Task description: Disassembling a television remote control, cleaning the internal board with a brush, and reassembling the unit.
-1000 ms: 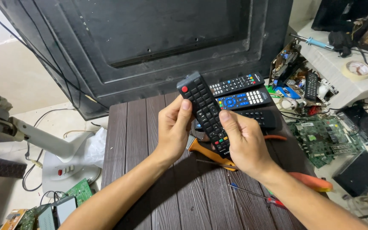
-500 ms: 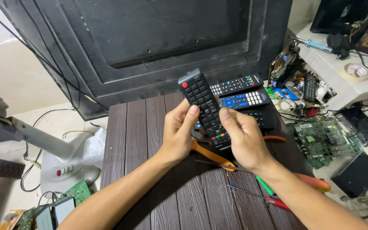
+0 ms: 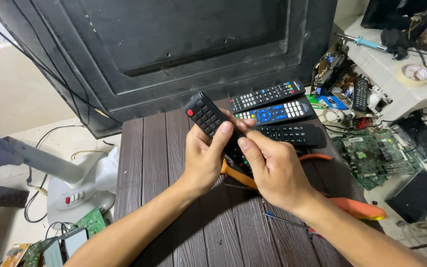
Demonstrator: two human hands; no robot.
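Remote: we now tilt it flatter than a second ago.
Left hand: grips it from below.
Right hand: clasps its near end.

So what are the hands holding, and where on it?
Both hands grip one black remote: left hand around its middle, right hand at its lower end.

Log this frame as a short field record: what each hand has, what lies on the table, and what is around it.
left hand: grips the black remote from the left, thumb on its keypad
right hand: holds the same remote's lower part, thumb on its face
table: dark slatted; three more remotes lie beyond the hands; orange-handled tool lies under the right forearm
behind: black TV back panel
right of the table: green circuit board
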